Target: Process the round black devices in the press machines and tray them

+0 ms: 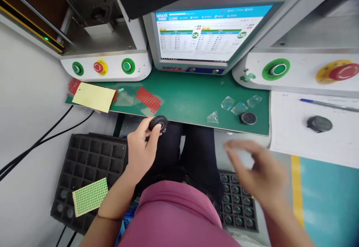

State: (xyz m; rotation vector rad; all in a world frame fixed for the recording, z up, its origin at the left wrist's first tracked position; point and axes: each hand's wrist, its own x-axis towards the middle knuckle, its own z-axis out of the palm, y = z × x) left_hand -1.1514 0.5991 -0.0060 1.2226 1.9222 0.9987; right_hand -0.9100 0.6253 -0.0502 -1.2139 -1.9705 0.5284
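Head view, looking down past a pink shirt at a green-matted tabletop [193,97] under a lit monitor [207,34]. Left hand [140,150] sits at about seven o'clock from the mat's centre, thumb and fingers pinching a small round black disc-shaped part [158,123] right at the tabletop's near edge. The disc is at the fingertips, roughly one o'clock from the palm, flat face turned up toward the camera; being round, it shows no long axis worth calling. Right hand [252,172] is blurred at about four o'clock, fingers spread and holding nothing that I can see, well apart from the held disc. So the left hand is the one on the part.

A second round black part [248,118] lies on the mat at three o'clock, just above the right hand's fingertips, beside small clear plastic bags [238,107]. A third dark round part [319,123] rests on the white paper sheet [308,146] farther right. Low left, a black compartment tray [89,161] carries a green dotted sticker sheet [90,196]; low right, another tray of round parts [237,206].
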